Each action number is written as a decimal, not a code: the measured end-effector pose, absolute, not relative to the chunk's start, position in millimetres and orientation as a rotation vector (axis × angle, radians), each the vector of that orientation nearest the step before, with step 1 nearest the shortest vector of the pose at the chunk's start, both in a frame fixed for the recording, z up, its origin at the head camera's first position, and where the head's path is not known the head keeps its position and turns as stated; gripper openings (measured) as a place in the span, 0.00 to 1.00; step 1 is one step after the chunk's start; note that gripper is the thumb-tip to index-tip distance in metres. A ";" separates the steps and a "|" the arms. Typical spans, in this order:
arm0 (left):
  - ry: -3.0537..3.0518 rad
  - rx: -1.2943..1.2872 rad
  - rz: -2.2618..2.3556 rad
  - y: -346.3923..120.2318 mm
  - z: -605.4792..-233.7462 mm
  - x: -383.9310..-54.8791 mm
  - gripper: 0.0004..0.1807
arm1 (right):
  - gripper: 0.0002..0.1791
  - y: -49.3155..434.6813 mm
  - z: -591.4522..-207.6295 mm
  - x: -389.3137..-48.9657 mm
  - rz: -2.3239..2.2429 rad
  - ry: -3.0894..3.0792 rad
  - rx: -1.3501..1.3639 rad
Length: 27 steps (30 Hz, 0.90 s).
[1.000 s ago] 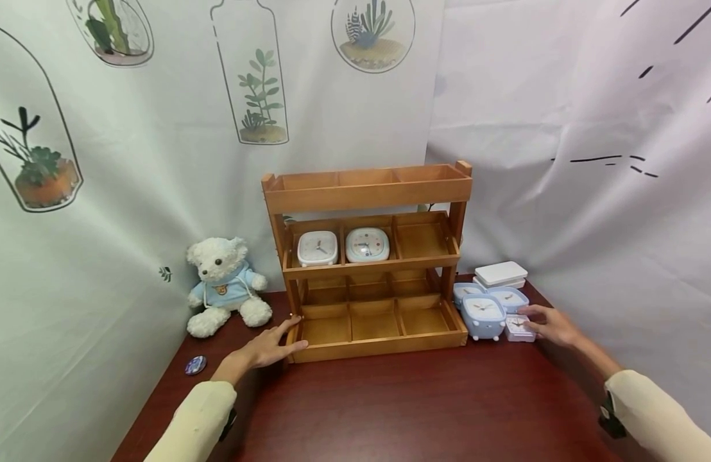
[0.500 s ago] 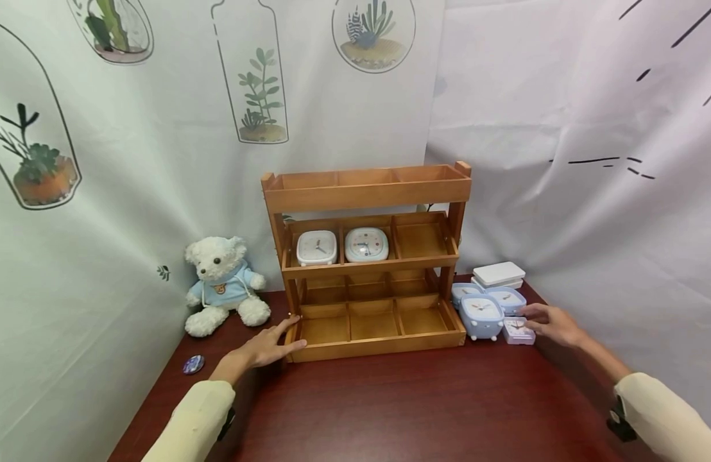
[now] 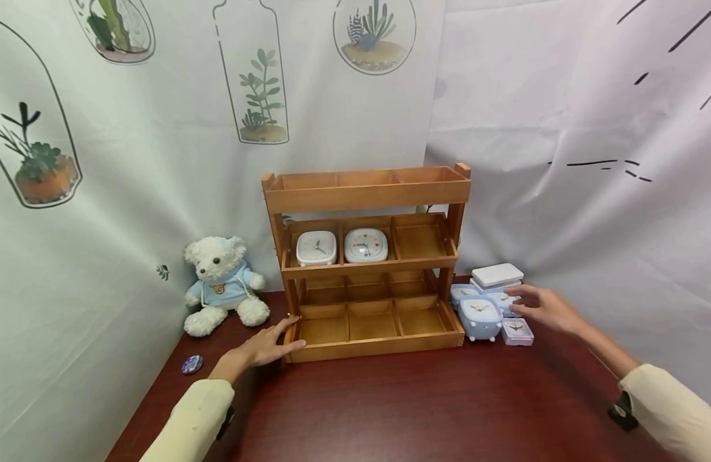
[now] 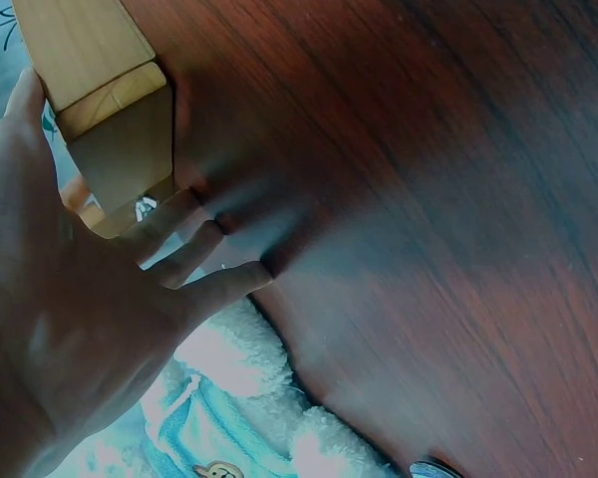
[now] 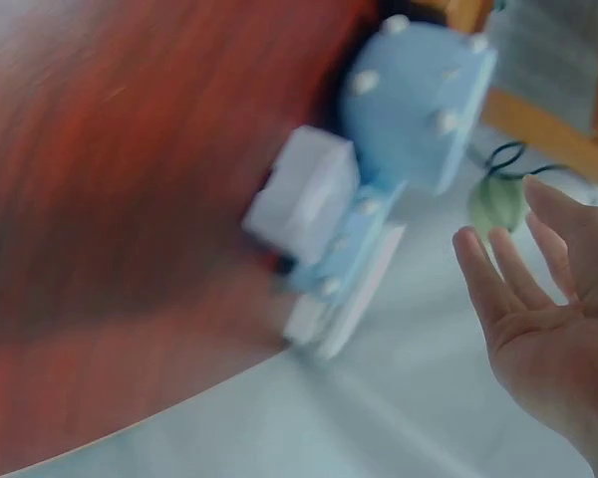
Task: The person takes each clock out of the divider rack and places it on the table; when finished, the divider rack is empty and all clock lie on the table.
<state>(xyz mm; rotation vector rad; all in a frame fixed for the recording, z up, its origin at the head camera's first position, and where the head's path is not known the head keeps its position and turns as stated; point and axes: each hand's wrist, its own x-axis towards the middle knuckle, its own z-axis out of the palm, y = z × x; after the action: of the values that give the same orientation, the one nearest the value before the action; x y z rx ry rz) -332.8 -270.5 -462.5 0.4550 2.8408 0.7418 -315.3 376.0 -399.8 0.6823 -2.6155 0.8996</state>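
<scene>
A wooden three-tier shelf with divided compartments stands in the middle. My left hand touches its lower left corner, thumb on the front edge, fingers spread and straight; in the left wrist view, fingertips reach down to the table. On the right, my right hand hovers with parted fingers and holds nothing. Its fingertips overlap a blue alarm clock in the head view. In front are a larger blue alarm clock and a small purple clock. Another blue clock is partly hidden behind.
Two white clocks sit in the middle tier: a squarish clock and a rounder clock. White flat boxes lie stacked behind the blue clocks. A teddy bear and a round tin are at left. A printed curtain encloses the table.
My right hand has risen away from the small purple clock, up over the blue clock behind it. The purple clock has shifted slightly forward. My left hand stays at the shelf corner.
</scene>
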 end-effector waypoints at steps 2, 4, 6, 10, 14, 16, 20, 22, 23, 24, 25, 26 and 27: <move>2.836 0.446 0.753 -271.3 -462.0 -333.1 0.49 | 0.19 363.7 -389.3 -314.5 0.909 -2.618 0.714; 2.830 0.439 0.763 -271.6 -461.0 -332.8 0.49 | 0.20 350.3 -379.4 -313.7 0.889 -2.620 0.733; 2.829 0.431 0.772 -271.3 -459.4 -332.1 0.48 | 0.20 336.6 -370.1 -314.5 0.876 -2.614 0.754; 2.821 0.422 0.778 -270.2 -457.8 -331.1 0.47 | 0.20 311.7 -354.2 -320.2 0.888 -2.597 0.796; 2.807 0.423 0.797 -269.5 -457.6 -329.9 0.47 | 0.20 292.8 -341.0 -328.8 0.887 -2.580 0.842; 2.803 0.424 0.802 -269.0 -457.6 -329.3 0.46 | 0.20 284.0 -334.1 -332.4 0.884 -2.576 0.859; 2.805 0.432 0.802 -268.1 -456.9 -329.8 0.47 | 0.22 264.2 -320.9 -337.2 0.891 -2.577 0.879; 2.807 0.438 0.797 -268.3 -457.3 -331.5 0.47 | 0.23 254.0 -315.4 -339.7 0.879 -2.577 0.889; 2.809 0.443 0.788 -268.9 -458.2 -332.7 0.48 | 0.23 248.8 -312.8 -340.9 0.874 -2.574 0.897; 2.812 0.447 0.784 -269.3 -458.9 -333.3 0.48 | 0.23 243.8 -310.2 -342.1 0.875 -2.572 0.902; 2.812 0.444 0.773 -269.8 -460.0 -334.3 0.49 | 0.23 238.8 -307.4 -343.1 0.871 -2.569 0.908; 2.815 0.443 0.764 -270.4 -461.5 -335.3 0.50 | 0.23 233.8 -304.6 -344.1 0.870 -2.562 0.918; 2.817 0.437 0.756 -270.9 -462.8 -336.3 0.50 | 0.23 228.7 -301.6 -344.7 0.880 -2.565 0.922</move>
<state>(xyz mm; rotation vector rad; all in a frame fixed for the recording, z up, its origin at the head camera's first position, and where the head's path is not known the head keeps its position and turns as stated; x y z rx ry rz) -336.3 -270.9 -462.8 0.4375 2.8169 0.7560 -344.7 228.7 -301.6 0.9215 -2.5646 0.8797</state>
